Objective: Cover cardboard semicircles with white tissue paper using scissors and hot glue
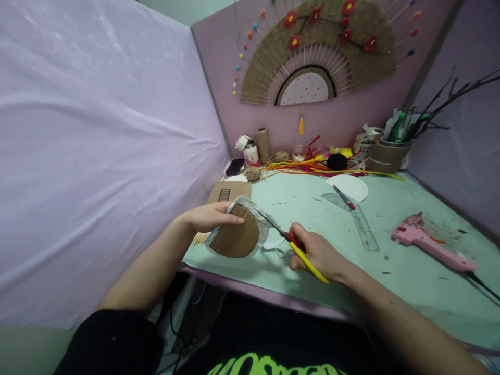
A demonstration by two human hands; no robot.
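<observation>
My left hand [213, 216] grips a rounded piece of brown cardboard [236, 234] by its upper left part, thumb on its face. Pale fabric or paper [214, 245] sticks out around the cardboard's edge. In my right hand [314, 252] is a pair of scissors [308, 263] with red and yellow handles. Their blades point up and left, over the pale border at the cardboard's upper right. A loose pale strip [275, 247] lies or hangs below the blades; I cannot tell whether it is still attached.
A pink glue gun [433, 247] with a cord lies at the right. A clear ruler [365, 226], a red pen [344, 198] and a white paper piece [353, 186] lie mid-table. Pipe cleaners [292, 166], bottles and a pot of twigs [388, 156] line the back, below a decorated fan [253, 78].
</observation>
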